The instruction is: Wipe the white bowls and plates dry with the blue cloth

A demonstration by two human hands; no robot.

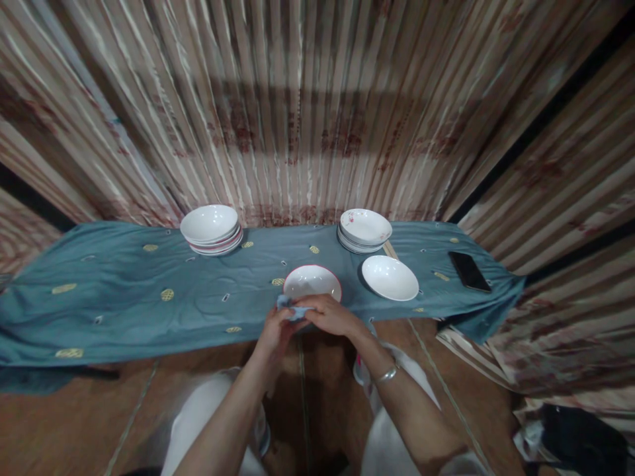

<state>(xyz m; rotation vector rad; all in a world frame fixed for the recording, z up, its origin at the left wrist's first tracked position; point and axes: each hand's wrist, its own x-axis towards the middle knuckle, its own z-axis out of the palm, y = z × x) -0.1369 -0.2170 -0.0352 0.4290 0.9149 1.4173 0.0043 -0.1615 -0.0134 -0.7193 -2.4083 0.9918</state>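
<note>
Both of my hands meet at the table's front edge, just before a white bowl with a red rim [311,280]. A light blue cloth [294,309] is bunched between them. My left hand [275,330] grips the cloth from the left, its fingers closed. From the right, my right hand [330,314] holds the cloth too, with the fingers bent over it. The near side of the bowl is hidden behind my hands, so I cannot tell whether they touch it. To the right of it sits a plain white bowl [390,278].
A stack of white bowls [209,225] stands at the back left. Behind the plain bowl is a stack of white dishes [366,227], the top one with red flowers. A black phone [469,271] lies at the right on the teal tablecloth [124,291]. Striped curtains [297,119] hang behind.
</note>
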